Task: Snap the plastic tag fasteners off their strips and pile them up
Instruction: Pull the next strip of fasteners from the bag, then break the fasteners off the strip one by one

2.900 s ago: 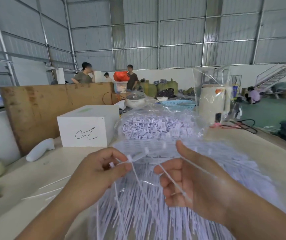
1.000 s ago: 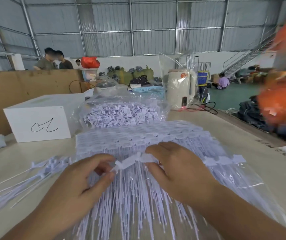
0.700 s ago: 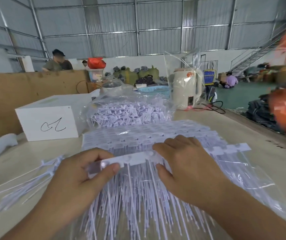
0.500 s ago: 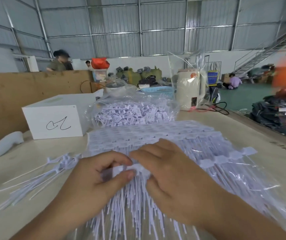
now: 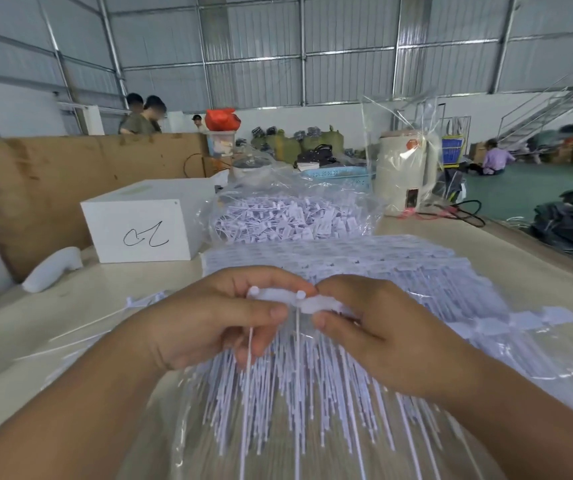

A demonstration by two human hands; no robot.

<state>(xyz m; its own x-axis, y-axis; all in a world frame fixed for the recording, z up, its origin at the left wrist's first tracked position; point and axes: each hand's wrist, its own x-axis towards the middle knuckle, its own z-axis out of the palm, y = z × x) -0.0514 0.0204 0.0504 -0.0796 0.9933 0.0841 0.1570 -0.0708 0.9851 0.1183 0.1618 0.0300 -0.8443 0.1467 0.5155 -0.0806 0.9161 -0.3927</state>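
A white strip of tag fasteners [image 5: 292, 301] hangs between both hands above the table, its thin tails pointing down toward me. My left hand [image 5: 215, 317] pinches the strip's left end between thumb and fingers. My right hand [image 5: 382, 330] pinches its right end. Beneath them lies a big stack of uncut fastener strips [image 5: 364, 268] on clear plastic. Loose snapped-off fasteners [image 5: 132, 308] lie on the table to the left.
A clear bag of separated tags [image 5: 288, 220] sits behind the stack, beside a white box [image 5: 143, 230]. A white curved object [image 5: 53, 268] lies at the left. A wrapped kettle [image 5: 403, 171] and cables stand at the back right. A brown board [image 5: 35, 188] walls the left side.
Both hands have lifted the strip off the stack and raised it closer to me. The view has shifted slightly to the left.
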